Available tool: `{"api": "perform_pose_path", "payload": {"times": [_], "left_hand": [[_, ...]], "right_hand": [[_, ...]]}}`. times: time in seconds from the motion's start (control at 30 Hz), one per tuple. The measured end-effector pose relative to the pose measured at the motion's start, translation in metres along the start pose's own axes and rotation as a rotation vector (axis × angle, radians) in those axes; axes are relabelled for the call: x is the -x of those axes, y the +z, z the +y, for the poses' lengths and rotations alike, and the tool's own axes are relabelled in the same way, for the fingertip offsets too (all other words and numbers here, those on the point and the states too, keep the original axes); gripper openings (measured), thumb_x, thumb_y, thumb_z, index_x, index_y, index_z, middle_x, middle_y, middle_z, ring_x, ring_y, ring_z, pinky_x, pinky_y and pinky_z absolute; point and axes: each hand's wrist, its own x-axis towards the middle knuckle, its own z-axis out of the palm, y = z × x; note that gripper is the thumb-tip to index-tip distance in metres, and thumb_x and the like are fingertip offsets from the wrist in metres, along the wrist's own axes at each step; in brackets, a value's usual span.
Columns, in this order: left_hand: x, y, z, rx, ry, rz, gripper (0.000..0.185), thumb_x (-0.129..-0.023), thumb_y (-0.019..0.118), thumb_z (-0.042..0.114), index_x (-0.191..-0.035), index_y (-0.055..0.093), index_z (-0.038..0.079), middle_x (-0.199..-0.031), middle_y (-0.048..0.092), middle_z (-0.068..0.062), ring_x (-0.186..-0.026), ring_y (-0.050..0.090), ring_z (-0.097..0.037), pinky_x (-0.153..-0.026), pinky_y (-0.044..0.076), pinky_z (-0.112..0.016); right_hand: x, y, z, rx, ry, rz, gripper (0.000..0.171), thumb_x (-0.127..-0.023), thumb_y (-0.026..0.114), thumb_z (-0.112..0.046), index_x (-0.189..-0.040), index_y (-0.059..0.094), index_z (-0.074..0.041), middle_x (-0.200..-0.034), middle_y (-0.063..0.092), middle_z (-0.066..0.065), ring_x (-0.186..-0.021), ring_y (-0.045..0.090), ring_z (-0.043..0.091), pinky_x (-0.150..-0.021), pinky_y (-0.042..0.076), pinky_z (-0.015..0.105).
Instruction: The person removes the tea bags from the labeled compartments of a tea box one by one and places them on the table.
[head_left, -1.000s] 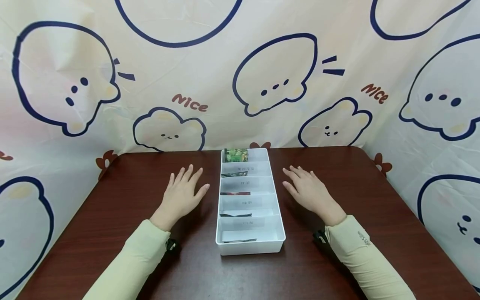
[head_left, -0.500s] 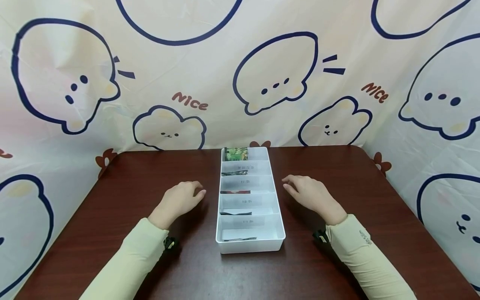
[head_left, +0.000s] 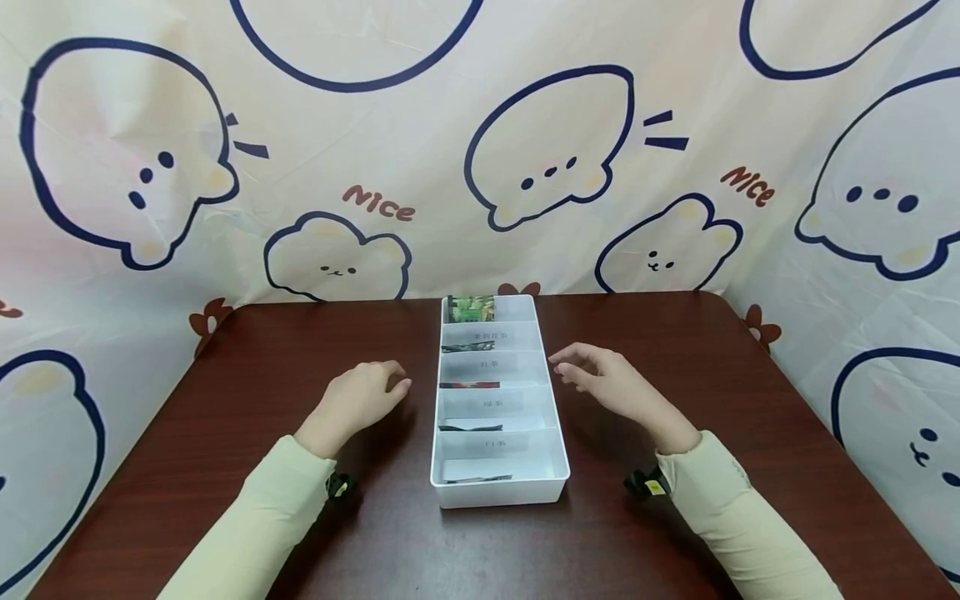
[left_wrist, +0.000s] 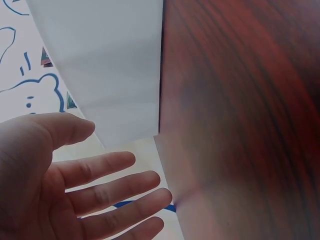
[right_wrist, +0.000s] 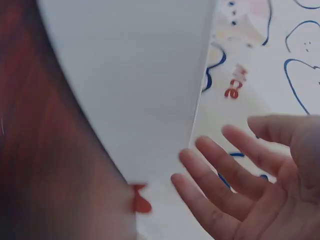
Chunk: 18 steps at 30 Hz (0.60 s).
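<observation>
A long white divided box (head_left: pixel 498 496) stands lengthwise in front of me, with printed labels inside several compartments. Upright at the left of the farthest compartment is a green picture packet (head_left: pixel 471 309). Nearer compartments each show a thin flat packet edge-on, one of them a red packet (head_left: pixel 469 385). My left hand (head_left: pixel 356 404) hovers or rests left of the box, fingers loosely bent, holding nothing. On the other side my right hand (head_left: pixel 618 387) has its fingertips close to the box's right edge. In the right wrist view those fingers (right_wrist: pixel 215 170) are relaxed, apart and hold nothing.
The box stands on a dark reddish-brown wooden table (head_left: pixel 375 550), its far end near the back edge. A cream curtain (head_left: pixel 420 150) with blue cartoon outlines hangs behind and at both sides. Each wrist wears a dark strap, the right strap (head_left: pixel 647 483) with a yellow mark.
Both hands went from spread fingers to loosely bent ones. In the last half second my right hand shifted left towards the box; my left hand and the box stayed about where they were.
</observation>
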Motion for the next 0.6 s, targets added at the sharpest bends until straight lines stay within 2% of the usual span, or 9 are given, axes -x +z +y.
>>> {"api": "perform_pose_path", "payload": {"times": [0.1,0.23,0.37,0.6], "left_hand": [[0.0,0.0,0.0,0.0,0.001,0.0,0.032,-0.095,0.058,0.031,-0.116,0.066,0.008,-0.112,0.069,-0.011,-0.094,0.065,-0.024,-0.079,0.055,-0.046],[0.0,0.0,0.0,-0.001,0.002,0.002,0.032,-0.095,0.058,0.031,-0.115,0.066,0.008,-0.111,0.069,-0.011,-0.093,0.066,-0.024,-0.079,0.055,-0.046],[0.0,0.001,0.0,-0.003,0.0,0.003,0.031,-0.095,0.058,0.031,-0.115,0.066,0.008,-0.111,0.069,-0.011,-0.094,0.066,-0.024,-0.079,0.054,-0.047],[0.0,0.001,-0.001,-0.008,-0.002,0.007,0.031,-0.095,0.058,0.031,-0.115,0.066,0.008,-0.111,0.069,-0.011,-0.093,0.066,-0.024,-0.078,0.055,-0.046]], "right_hand": [[0.001,0.004,-0.001,-0.198,0.046,-0.027,0.031,-0.098,0.058,-0.024,-0.122,0.06,-0.004,-0.117,0.064,0.016,-0.099,0.065,0.027,-0.081,0.058,0.039],[0.0,0.011,0.001,-0.352,0.099,-0.041,0.031,-0.096,0.061,-0.014,-0.122,0.056,0.001,-0.116,0.06,0.021,-0.095,0.064,0.024,-0.077,0.059,0.039],[-0.002,0.016,0.005,-0.402,0.113,-0.043,0.033,-0.093,0.063,-0.007,-0.123,0.054,0.004,-0.112,0.058,0.021,-0.091,0.065,0.022,-0.074,0.059,0.041],[-0.005,0.02,0.007,-0.417,0.127,-0.053,0.035,-0.092,0.064,-0.005,-0.122,0.053,0.007,-0.11,0.059,0.02,-0.088,0.066,0.02,-0.072,0.059,0.041]]}}
